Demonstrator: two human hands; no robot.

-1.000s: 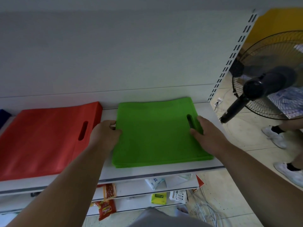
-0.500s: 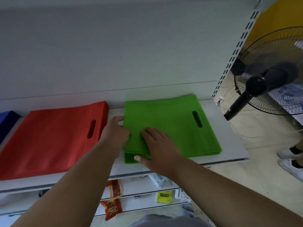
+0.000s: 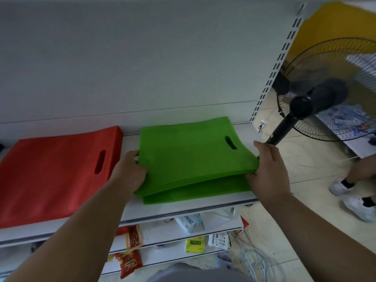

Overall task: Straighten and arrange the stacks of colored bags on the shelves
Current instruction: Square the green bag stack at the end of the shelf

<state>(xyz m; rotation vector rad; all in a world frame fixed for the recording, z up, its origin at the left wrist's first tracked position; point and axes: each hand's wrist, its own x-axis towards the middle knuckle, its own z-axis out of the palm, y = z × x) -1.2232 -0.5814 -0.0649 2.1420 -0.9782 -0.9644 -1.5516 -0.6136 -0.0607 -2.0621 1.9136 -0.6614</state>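
Green bag stack (image 3: 193, 157) at right end of shelf (image 3: 183, 210), near front edge; upper bags lifted off a few lower ones. L hand (image 3: 130, 171) grips stack's left edge, R hand (image 3: 266, 171) pinches its right edge. Red bag stack (image 3: 57, 176) lies flat just beside. Thin, soft, likely light & floppy fabric: hold opp. edges w/ both hands

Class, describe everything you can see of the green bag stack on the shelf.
The green bag stack is bright green, flat, of matte fabric-like sheets, with a slot handle cut near its right edge. It lies on the white shelf right of the red bag stack. The left hand grips its left edge and the right hand its right, lifting the upper layers off the lowest bags.
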